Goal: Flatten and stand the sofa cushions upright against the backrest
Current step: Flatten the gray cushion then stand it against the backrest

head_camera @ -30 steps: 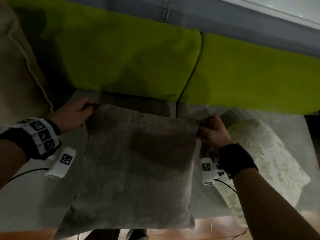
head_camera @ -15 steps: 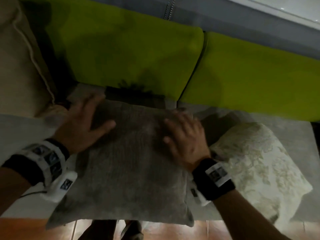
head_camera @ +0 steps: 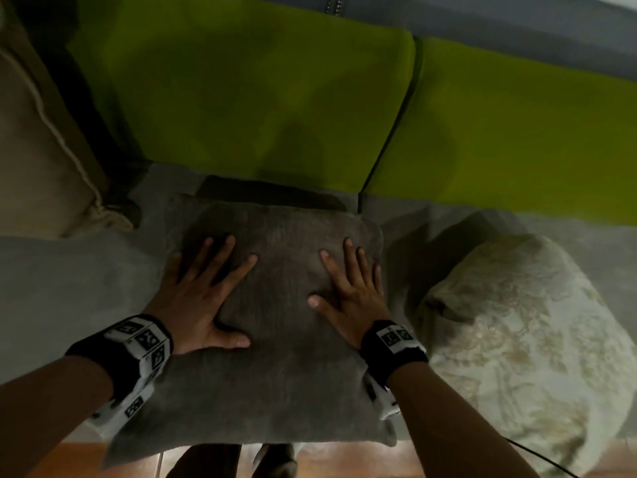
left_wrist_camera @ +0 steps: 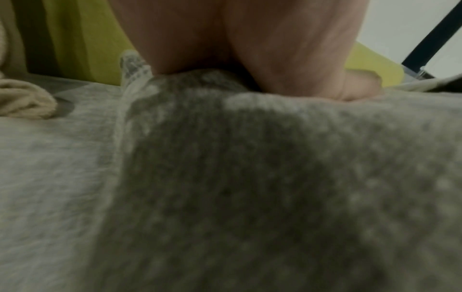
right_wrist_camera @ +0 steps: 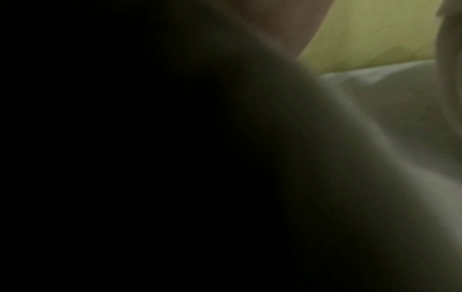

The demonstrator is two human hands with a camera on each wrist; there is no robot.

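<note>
On the grey sofa seat (head_camera: 69,288), the grey cushion (head_camera: 275,374) lies flat under the left hand (head_camera: 196,305) and right hand (head_camera: 351,298), fingers spread, so it looks mid-flatten; next it probably needs gripping and tipping up against the green backrest (head_camera: 258,98).

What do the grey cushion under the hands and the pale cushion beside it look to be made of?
Grey cushion: soft woven fabric, matte, probably chenille or velvet-like; the left wrist view shows a nubby pile. Pale cushion: cream fabric with a raised leafy pattern, perhaps brocade or jacquard, with a slight sheen. The fibre cannot be told from these views.
</note>
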